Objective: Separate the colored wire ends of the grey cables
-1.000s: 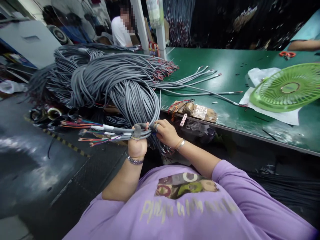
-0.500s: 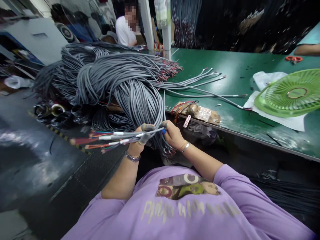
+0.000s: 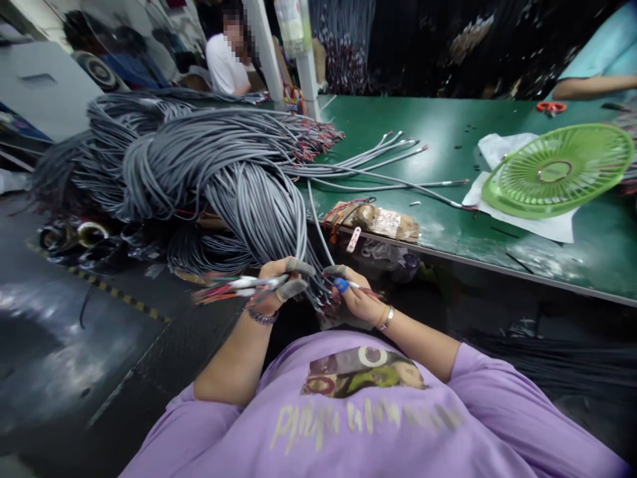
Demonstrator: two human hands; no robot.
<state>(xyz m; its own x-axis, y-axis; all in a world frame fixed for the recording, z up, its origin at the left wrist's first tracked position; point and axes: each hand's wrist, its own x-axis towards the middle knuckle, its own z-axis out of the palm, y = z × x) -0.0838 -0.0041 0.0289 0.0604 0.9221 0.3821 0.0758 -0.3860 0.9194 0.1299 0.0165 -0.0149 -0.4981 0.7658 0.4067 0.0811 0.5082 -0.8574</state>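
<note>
My left hand [image 3: 279,284] is closed round several grey cable ends [image 3: 239,284], whose stripped, coloured wires fan out to the left, blurred. Grey covers sit on its thumb and a finger. Close by on the right, my right hand [image 3: 355,292] pinches one grey cable [image 3: 320,229], its wire end poking out past the palm. A blue band shows on one of its fingers. Behind both hands, a thick bundle of grey cables [image 3: 263,206] drapes over the table's front edge, with reddish wire tips hanging down between the hands.
On the green table [image 3: 398,119] lie more cable coils [image 3: 189,146], a tilted green fan cover [image 3: 557,171] on white paper, red-handled scissors [image 3: 551,107], and a taped board with wires [image 3: 373,219]. One person [image 3: 226,60] sits beyond the table; another person's arm [image 3: 592,86] rests at far right.
My right hand has moved apart from the left, down and to the right, with one cable's end. The left hand still grips the other ends. The whole view has shifted slightly.
</note>
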